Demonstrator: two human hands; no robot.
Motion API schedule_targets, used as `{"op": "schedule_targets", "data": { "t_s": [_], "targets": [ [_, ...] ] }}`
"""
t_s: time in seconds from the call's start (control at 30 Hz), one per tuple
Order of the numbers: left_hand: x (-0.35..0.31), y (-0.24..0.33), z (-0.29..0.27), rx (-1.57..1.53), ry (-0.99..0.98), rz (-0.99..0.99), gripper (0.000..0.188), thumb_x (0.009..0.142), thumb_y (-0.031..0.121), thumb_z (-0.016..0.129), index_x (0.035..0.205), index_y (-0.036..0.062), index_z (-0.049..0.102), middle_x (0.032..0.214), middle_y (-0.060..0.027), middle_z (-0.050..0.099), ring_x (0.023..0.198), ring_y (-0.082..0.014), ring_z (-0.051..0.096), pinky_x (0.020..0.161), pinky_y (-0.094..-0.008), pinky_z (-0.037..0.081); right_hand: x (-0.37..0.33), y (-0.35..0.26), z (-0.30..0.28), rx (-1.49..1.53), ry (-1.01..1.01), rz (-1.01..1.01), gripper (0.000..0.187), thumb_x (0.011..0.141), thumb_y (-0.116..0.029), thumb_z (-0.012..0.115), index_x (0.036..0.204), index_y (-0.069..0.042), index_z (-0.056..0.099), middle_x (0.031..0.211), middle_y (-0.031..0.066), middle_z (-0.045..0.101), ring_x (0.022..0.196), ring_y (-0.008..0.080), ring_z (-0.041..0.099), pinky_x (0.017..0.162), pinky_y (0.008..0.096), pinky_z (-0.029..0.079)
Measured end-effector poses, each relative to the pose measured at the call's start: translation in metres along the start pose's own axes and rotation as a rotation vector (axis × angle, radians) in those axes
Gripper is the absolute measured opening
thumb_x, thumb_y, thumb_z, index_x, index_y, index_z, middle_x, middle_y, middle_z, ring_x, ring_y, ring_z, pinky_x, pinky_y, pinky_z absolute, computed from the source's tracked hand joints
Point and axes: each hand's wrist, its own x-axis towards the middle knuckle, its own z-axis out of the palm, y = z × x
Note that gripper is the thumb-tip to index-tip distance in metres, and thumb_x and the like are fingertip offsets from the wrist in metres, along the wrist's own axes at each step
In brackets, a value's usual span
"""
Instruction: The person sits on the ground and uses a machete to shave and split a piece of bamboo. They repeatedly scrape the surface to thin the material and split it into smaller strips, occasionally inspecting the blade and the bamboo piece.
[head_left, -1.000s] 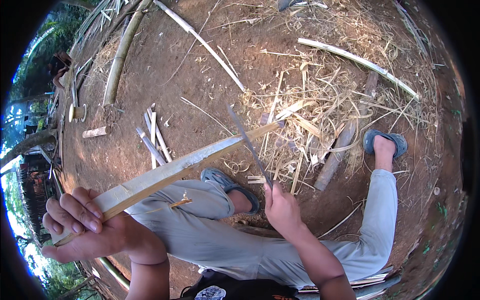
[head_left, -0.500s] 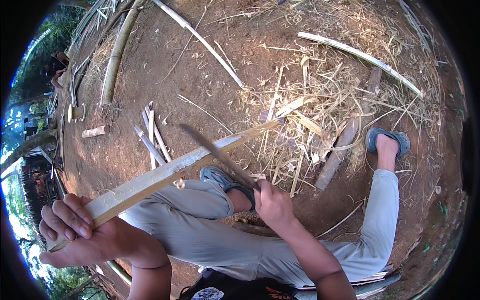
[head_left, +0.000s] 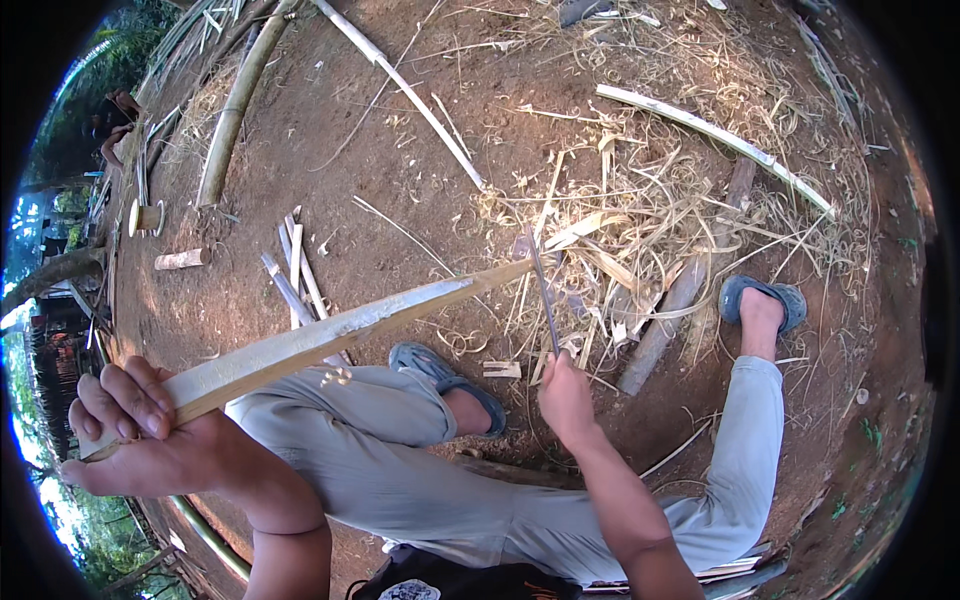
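My left hand (head_left: 145,425), at the lower left, is wrapped round the thick near end of a long split wooden strip (head_left: 320,335). The strip has a whitish upper face and yellowish sides, and slants up and away to a thin tip over a pile of shavings (head_left: 620,250). In my closed right hand (head_left: 568,395) is a long dark-bladed knife (head_left: 545,300); its handle is hidden in my fist. The blade stands almost upright in view, at the strip's far tip; whether they touch I cannot tell. A small curl of shaving (head_left: 336,376) hangs under the strip's middle.
My sandalled feet (head_left: 445,385) (head_left: 762,303) are planted apart on the dirt. A round log (head_left: 665,330) lies among the shavings. Several cut strips (head_left: 297,265), a short piece (head_left: 183,259), a spool (head_left: 146,218) and long poles (head_left: 240,110) lie leftward. Another person (head_left: 118,130) is far left.
The knife has moved from crossing the strip's outer half to its far tip, its blade turning more upright. The left hand keeps its hold; the strip shifts slightly left.
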Motion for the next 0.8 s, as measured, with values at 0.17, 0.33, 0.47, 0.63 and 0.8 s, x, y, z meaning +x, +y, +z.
{"op": "schedule_targets", "data": {
  "t_s": [0.17,0.33,0.47,0.63,0.8],
  "targets": [
    [0.002,0.004,-0.016,-0.056,-0.073,-0.044,0.058,0.098,0.062,0.033,0.074,0.0108,0.046,0.057,-0.0012,0.037,0.040,-0.0113,0.032,0.038,-0.0233,0.027,-0.005,0.013,0.016,-0.042,0.107,-0.119,0.026,0.101,-0.019,0.045,0.102,0.006,0.053,0.069,0.0240,0.066,0.065,0.0448,0.066,0.055,0.0523,0.053],
    [-0.005,0.008,-0.014,-0.127,-0.112,-0.050,0.056,0.098,0.060,0.034,0.075,0.0105,0.045,0.057,-0.0017,0.037,0.039,-0.0114,0.032,0.038,-0.0239,0.027,0.001,0.002,0.003,-0.037,0.110,-0.130,0.028,0.102,-0.018,0.041,0.104,0.007,0.052,0.070,0.0272,0.065,0.067,0.0451,0.066,0.056,0.0538,0.052],
    [-0.003,0.005,-0.014,-0.088,-0.111,-0.034,0.050,0.098,0.055,0.040,0.077,0.0096,0.045,0.060,-0.0021,0.039,0.039,-0.0113,0.032,0.038,-0.0231,0.029,0.009,0.024,0.016,0.039,0.045,-0.022,0.028,0.102,-0.018,0.041,0.102,0.007,0.053,0.074,0.0295,0.065,0.073,0.0470,0.066,0.064,0.0557,0.052],
    [-0.006,0.000,-0.008,-0.053,-0.006,-0.015,0.048,0.098,0.053,0.040,0.075,0.0104,0.045,0.060,-0.0017,0.038,0.040,-0.0112,0.032,0.038,-0.0232,0.029,0.009,0.013,0.002,0.001,0.023,0.054,0.031,0.101,-0.021,0.044,0.105,0.008,0.056,0.072,0.0287,0.065,0.070,0.0463,0.067,0.064,0.0549,0.053],
    [-0.002,0.000,-0.014,-0.101,-0.069,-0.099,0.048,0.097,0.053,0.041,0.076,0.0105,0.045,0.060,-0.0014,0.039,0.040,-0.0110,0.033,0.037,-0.0228,0.029,0.019,0.023,0.004,0.128,-0.020,0.093,0.028,0.101,-0.018,0.043,0.105,0.007,0.055,0.068,0.0278,0.063,0.067,0.0483,0.063,0.064,0.0570,0.049]
  ]
}}
